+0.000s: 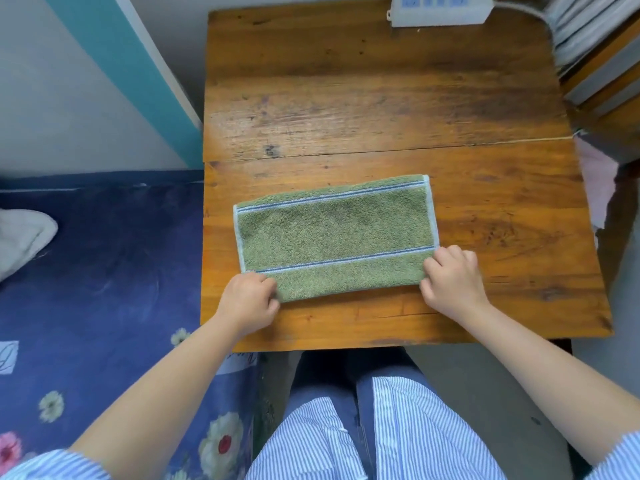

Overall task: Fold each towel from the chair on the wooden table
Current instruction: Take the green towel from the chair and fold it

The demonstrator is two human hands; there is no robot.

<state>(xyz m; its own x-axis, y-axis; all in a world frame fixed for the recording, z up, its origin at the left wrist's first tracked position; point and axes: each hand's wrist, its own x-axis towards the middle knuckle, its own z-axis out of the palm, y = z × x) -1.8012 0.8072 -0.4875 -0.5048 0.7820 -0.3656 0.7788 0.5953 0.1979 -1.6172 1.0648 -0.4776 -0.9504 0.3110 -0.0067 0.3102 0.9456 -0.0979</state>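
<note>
The left hand [248, 304] has its fingers [268, 284] curled over the near left corner of the green towel [334, 237], pinching it. The right hand [450, 279] does the same at the near right corner, fingers [437, 259] bent onto the cloth just below the blue stripe. Both hands hold the towel's near edge, knuckles up, wrists over the front strip of the bench [381, 98].

The towel lies flat as a long rectangle in the near half of the bench, slightly skewed, its right end farther from the person than its left. A pale border runs along both short ends, and blue-and-white stripes run along both long sides. Bare wood shows on every side of it, with the widest free stretch beyond its far edge.

At the far edge of the bench sits a white power strip [440, 10]. To the left, a bed with a dark blue floral sheet [104, 271] meets the bench's left edge; a pale cloth [20, 240] lies on it.
</note>
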